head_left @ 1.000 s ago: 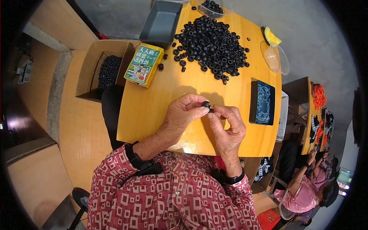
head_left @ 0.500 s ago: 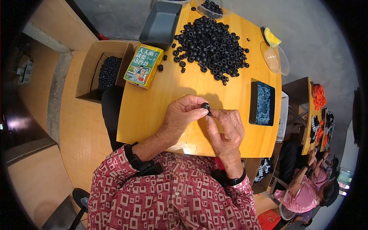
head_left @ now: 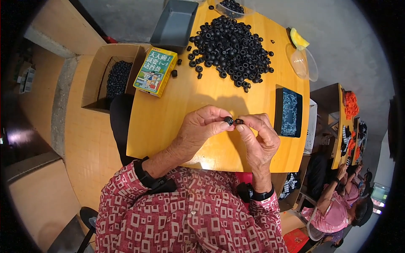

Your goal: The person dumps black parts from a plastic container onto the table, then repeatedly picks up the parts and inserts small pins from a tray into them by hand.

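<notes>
Over the near part of the table, my left hand [head_left: 201, 126] pinches a small round black plastic piece [head_left: 228, 120] between thumb and forefinger. My right hand [head_left: 260, 137] faces it, thumb and forefinger closed on a smaller black piece [head_left: 239, 121] with a squarish, frame-like end. The two pieces are very close; whether they touch cannot be made out. Beyond my hands lies a heap of similar round black pieces [head_left: 236, 50], some showing hollow centres. To the right of my right hand stands a black tray [head_left: 278, 111] holding many tiny pale bits.
A yellow-green carton [head_left: 156, 71] and a grey tray [head_left: 173, 29] stand at the table's left. A clear tub [head_left: 231, 9] of black pieces is at the back, a yellow wedge [head_left: 299, 40] by a clear bowl [head_left: 311, 65] at right. A cardboard box [head_left: 95, 80] sits left; other people work right.
My right hand has shifted right and turned slightly, and the squarish black piece now shows in its fingers. The left hand stays nearly in place with the round piece.
</notes>
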`<state>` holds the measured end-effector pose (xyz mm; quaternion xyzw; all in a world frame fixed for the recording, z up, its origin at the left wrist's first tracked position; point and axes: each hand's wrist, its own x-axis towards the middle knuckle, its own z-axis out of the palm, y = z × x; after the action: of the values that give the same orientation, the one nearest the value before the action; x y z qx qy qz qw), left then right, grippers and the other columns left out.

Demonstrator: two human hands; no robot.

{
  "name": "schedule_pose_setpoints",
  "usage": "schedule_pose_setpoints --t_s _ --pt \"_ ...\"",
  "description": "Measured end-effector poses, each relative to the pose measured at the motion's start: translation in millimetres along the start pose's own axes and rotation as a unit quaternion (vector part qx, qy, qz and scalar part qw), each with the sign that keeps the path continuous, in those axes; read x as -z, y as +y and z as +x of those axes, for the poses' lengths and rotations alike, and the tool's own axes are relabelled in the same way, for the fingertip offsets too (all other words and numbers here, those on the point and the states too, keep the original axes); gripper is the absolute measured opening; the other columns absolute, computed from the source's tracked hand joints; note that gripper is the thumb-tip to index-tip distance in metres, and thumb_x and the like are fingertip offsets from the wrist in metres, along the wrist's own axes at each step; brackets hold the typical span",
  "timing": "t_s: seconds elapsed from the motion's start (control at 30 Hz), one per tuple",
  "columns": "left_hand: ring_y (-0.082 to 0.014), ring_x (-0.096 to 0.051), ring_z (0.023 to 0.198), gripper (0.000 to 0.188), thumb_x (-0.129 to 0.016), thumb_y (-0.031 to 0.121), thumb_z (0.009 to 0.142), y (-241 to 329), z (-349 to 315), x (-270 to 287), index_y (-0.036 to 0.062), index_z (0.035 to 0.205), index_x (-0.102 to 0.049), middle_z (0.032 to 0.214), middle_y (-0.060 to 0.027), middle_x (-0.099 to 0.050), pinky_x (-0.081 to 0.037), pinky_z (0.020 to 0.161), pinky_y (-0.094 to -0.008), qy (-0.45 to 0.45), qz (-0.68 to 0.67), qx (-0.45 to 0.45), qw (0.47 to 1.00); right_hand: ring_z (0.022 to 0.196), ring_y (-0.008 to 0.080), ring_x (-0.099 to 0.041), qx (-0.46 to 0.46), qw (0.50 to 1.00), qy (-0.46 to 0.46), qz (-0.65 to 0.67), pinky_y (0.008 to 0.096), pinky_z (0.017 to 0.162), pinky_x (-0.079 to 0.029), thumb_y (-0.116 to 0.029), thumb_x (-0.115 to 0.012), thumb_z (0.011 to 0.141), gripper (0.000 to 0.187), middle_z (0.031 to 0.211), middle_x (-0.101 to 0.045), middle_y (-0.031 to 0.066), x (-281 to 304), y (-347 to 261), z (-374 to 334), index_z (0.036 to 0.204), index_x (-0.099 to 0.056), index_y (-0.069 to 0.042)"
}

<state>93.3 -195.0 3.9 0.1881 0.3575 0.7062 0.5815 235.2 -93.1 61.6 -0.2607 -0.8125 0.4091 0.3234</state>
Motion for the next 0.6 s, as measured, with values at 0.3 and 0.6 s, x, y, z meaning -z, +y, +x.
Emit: schedule_pose_setpoints --t_s 0.3,0.6 --pt "-0.0147 -0.065 0.101 0.022 -0.062 0.006 0.096 2.4 -1.8 -2.1 -0.0010 0.117 -0.061 0.106 -0.0077 -0.069 -0.051 0.094 -0.0298 -0.007 -0.006 0.019 1.000 0.084 0.0196 -0.061 -0.011 1.000 0.006 0.014 0.0306 0.076 -0.049 0.000 -0.076 0.080 0.017 0.090 -0.071 0.0079 0.4 -3.4 -1.9 0.097 -0.073 -0.001" --pt "-0.0140 -0.064 0.101 0.020 -0.062 0.005 0.095 2.7 -2.7 -3.2 -0.0002 0.115 -0.062 0.106 -0.0071 -0.069 -0.050 0.095 -0.0294 -0.009 0.007 0.013 1.000 0.084 0.0191 -0.061 0.033 0.998 -0.020 -0.048 0.0298 0.076 -0.048 0.004 -0.076 0.078 0.019 0.089 -0.069 0.0092 4.4 -5.3 -0.4 0.097 -0.072 0.001"
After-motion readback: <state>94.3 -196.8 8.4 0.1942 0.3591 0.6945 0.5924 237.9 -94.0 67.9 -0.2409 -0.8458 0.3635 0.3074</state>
